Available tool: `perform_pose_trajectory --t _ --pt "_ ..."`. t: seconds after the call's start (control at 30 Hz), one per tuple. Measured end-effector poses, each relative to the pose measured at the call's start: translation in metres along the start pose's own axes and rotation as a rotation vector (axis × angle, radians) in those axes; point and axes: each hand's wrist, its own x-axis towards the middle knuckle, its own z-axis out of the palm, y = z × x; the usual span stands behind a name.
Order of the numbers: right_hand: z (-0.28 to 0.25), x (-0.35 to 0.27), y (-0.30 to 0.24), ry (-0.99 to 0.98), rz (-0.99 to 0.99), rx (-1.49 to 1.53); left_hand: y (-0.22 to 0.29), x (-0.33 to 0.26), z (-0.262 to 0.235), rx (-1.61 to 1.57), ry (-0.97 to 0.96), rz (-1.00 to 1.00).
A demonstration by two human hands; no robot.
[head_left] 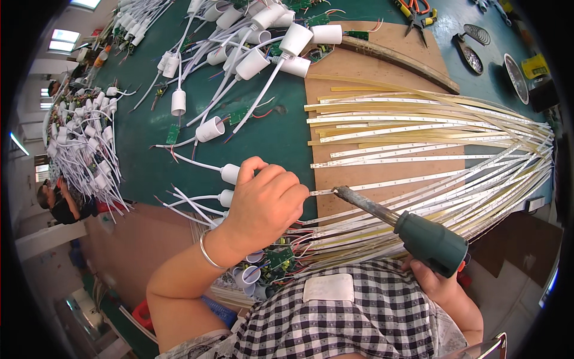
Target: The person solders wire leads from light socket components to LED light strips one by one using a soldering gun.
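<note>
My left hand [267, 203] is closed in a pinch at the left end of a white LED strip [371, 184]. What its fingertips hold is hidden behind the fingers. A silver bangle [210, 251] circles that wrist. My right hand [439, 286] grips the dark green handle of a soldering iron [427, 242]. The iron's tip points left and lies over the strip, a short way from my left fingertips; whether it touches cannot be told. White lamp sockets [229, 173] with cables lie just beyond my left hand. Below it, a green circuit board [278, 257] sits among wires and more sockets.
Many LED strips fan out over a brown board [382, 60] on the green table [269, 146]. A wooden bar [400, 60] lies across the board's far side. Pliers [415, 24], a dark solder dish [469, 57] and a coil stand [476, 35] are at the far right. A person sits at left.
</note>
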Motion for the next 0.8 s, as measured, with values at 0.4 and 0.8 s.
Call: perform_pose_trajectory --t 0.4,0.8 --pt "0.0003 -0.0001 -0.001 0.005 0.05 0.027 0.0016 0.0 -0.0025 0.024 -0.007 -0.004" --pt "-0.0023 -0.0018 -0.0015 -0.007 0.042 0.003 0.0009 -0.0001 -0.006 -0.02 -0.018 -0.031"
